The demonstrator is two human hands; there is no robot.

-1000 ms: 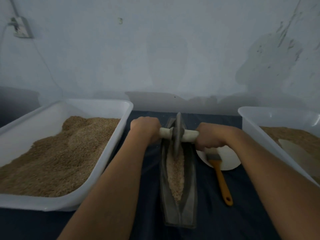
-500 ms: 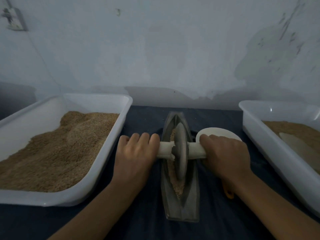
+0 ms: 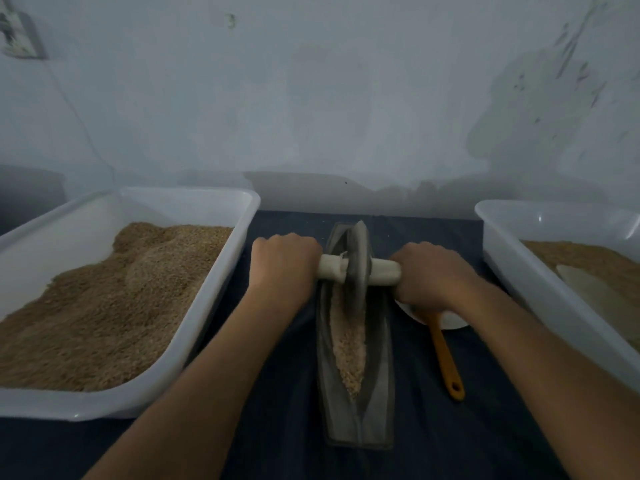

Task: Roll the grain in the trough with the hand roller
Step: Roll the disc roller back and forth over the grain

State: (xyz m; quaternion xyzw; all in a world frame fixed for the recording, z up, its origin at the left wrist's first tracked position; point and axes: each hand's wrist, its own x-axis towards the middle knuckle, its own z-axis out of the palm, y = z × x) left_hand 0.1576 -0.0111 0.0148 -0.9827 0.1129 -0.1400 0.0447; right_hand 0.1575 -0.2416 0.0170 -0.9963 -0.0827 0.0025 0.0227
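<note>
At the far end of a narrow grey boat-shaped trough (image 3: 356, 403), a grey disc-wheeled hand roller (image 3: 358, 268) stands upright. Left hand (image 3: 284, 268) and right hand (image 3: 429, 275) each clench an end of its pale axle. Crushed tan grain (image 3: 348, 348) lines the trough's groove nearer the person; an orange-handled brush (image 3: 445, 358) lies just right.

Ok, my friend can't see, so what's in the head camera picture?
Two hands, left hand and right hand, grip the white handle of a hand roller at the far end of a narrow trough of grain. White tubs of grain sit either side; an orange-handled brush lies right.
</note>
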